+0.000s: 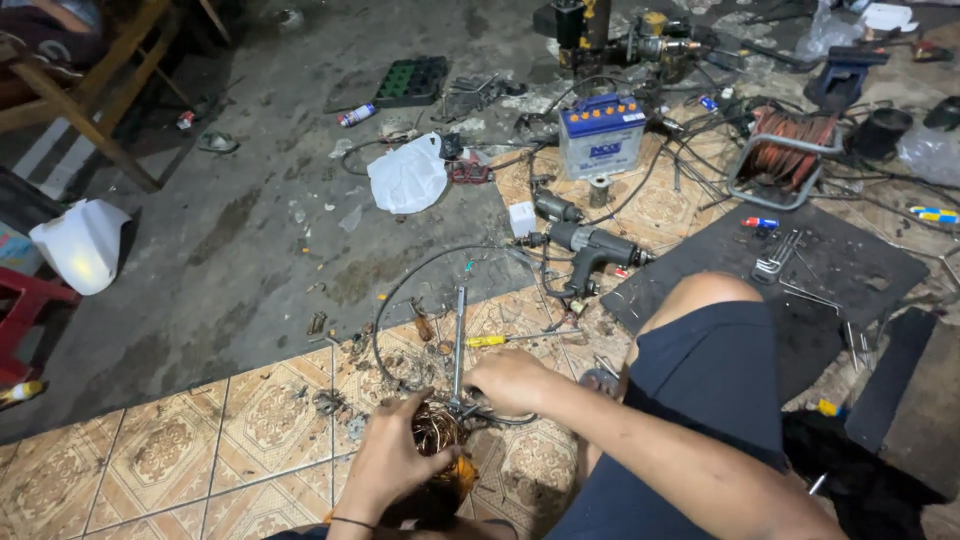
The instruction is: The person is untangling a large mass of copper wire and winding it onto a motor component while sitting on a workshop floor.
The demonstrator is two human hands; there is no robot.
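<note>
Head view looked down on a cluttered floor. At far left stood a red stool [25, 305] and a white jug [80, 245], with a wooden chair [95, 90] behind them on grey concrete [240, 250]. Nearer the middle lay a white bag [407, 176] and a green tray [412, 81]. Low in the frame, on patterned tile [260, 420], the left hand [385, 465] was cupped around a copper coil [438, 432], fingers closed on its side, while the right hand [512, 380] was clamped over the lower end of a metal bar [459, 340] that stood against the coil's top. The coil looked heavy for its size and stiff as a bundle, yet its thin wires would likely bend, snag and scratch; the safest hold seemed to be the outer body, not the loose strands. A yellow-handled screwdriver [500, 339] lay just beyond the right hand. Further right were a grey drill [590, 250], a battery [601, 135], a cable reel [790, 155] and wrenches [775, 255] on a dark mat [850, 270]. The room was dim, gritty and crowded.
</note>
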